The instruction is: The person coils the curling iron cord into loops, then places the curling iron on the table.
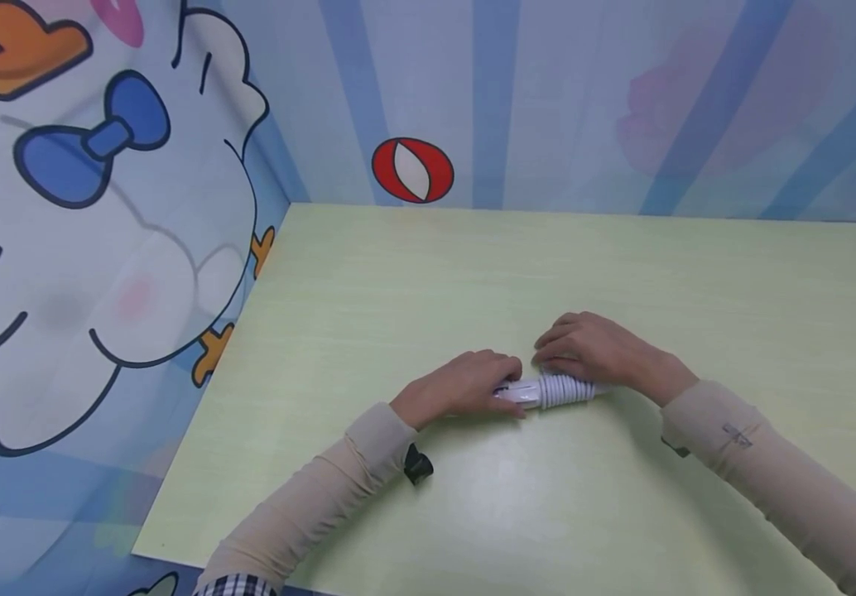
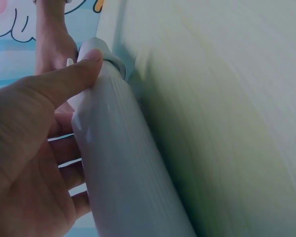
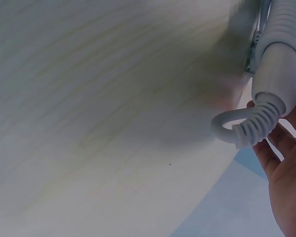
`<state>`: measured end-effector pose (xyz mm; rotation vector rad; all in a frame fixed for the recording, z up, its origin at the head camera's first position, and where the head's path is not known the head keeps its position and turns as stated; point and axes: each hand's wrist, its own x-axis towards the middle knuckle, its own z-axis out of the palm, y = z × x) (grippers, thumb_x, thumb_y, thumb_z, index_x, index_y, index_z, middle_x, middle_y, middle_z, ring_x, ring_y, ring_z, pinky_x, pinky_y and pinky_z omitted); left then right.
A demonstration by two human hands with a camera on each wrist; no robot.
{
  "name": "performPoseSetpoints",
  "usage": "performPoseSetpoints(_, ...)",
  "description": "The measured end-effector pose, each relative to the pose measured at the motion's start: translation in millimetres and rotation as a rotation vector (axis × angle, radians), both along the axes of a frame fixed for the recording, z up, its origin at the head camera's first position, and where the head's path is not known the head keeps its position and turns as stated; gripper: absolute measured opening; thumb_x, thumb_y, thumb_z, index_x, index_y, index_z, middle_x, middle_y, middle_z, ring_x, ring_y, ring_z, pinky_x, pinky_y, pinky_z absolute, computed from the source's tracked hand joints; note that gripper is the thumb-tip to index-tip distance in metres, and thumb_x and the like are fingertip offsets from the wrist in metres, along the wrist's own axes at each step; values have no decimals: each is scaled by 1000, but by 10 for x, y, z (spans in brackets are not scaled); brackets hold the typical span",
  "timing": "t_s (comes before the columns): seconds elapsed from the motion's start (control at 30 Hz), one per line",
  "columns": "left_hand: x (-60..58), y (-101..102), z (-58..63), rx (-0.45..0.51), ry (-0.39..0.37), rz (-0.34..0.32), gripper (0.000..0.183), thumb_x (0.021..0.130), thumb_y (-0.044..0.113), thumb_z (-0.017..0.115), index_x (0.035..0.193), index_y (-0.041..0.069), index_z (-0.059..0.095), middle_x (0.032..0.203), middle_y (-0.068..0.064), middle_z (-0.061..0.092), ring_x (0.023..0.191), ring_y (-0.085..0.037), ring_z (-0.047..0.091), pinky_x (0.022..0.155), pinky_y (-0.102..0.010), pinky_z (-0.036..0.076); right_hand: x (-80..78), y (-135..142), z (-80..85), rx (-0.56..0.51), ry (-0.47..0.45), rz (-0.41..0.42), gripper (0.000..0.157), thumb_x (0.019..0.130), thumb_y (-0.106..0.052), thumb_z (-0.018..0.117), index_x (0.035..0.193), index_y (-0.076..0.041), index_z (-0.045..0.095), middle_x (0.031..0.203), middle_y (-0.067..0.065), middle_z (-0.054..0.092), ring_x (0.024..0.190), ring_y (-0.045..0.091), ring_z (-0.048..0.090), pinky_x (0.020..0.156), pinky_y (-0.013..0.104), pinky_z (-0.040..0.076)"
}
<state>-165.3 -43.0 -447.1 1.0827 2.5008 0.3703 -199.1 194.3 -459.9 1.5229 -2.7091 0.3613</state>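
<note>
A white rod-shaped electric appliance (image 1: 523,392) lies crosswise between the two hands over the table. My left hand (image 1: 468,382) grips its body, thumb along the top in the left wrist view and fingers spread behind the smooth, tapering white casing (image 2: 123,163). White power cord (image 1: 568,390) is wound in close turns round the other end. My right hand (image 1: 593,348) is bent over those turns and holds the cord. In the right wrist view a ribbed cord sleeve (image 3: 259,124) leaves the handle's end and bends back in a loop, with fingers behind it.
The pale green table (image 1: 368,281) reaches back to a blue-striped wall sheet (image 1: 562,108). A cartoon-printed sheet (image 1: 137,248) runs along the table's left edge. A small black device (image 1: 418,465) sits under the left wrist.
</note>
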Motion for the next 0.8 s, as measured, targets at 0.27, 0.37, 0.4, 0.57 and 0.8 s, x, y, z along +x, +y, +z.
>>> performPoseSetpoints(0.27,8,4,-6,-6,14,-10,42,84,51,67,105,17,56,90,8,55,78,-8,48,65,-19,37,-10,-1,5,-5,-17,-1,20,85,-21,71,104,-14,74,106,2,72,100,23,65,88,43,49)
performPoseSetpoints(0.37,20,5,11,-19,19,-18,44,83,52,68,107,17,56,91,8,55,80,-8,48,66,-20,37,-9,-2,1,-7,-31,-10,20,85,-21,71,104,-14,74,107,2,71,101,23,65,89,43,49)
performPoseSetpoints(0.4,25,5,15,-23,21,-21,45,82,52,69,107,17,56,92,8,55,80,-8,48,66,-20,38,-6,-1,0,-7,-35,-14,20,85,-21,71,104,-14,74,107,3,71,102,23,64,89,44,49)
performPoseSetpoints(0.57,45,5,10,-34,38,-40,47,81,50,71,111,16,56,96,7,57,84,-9,49,69,-20,40,11,-5,4,6,-55,-28,20,85,-21,71,103,-14,74,110,3,71,104,25,64,90,45,48)
performPoseSetpoints(0.8,59,-11,19,-28,50,-62,47,82,48,71,112,16,55,98,6,57,85,-10,50,70,-21,40,8,2,116,42,-237,-113,20,86,-22,70,105,-16,73,113,3,69,108,26,62,93,47,47)
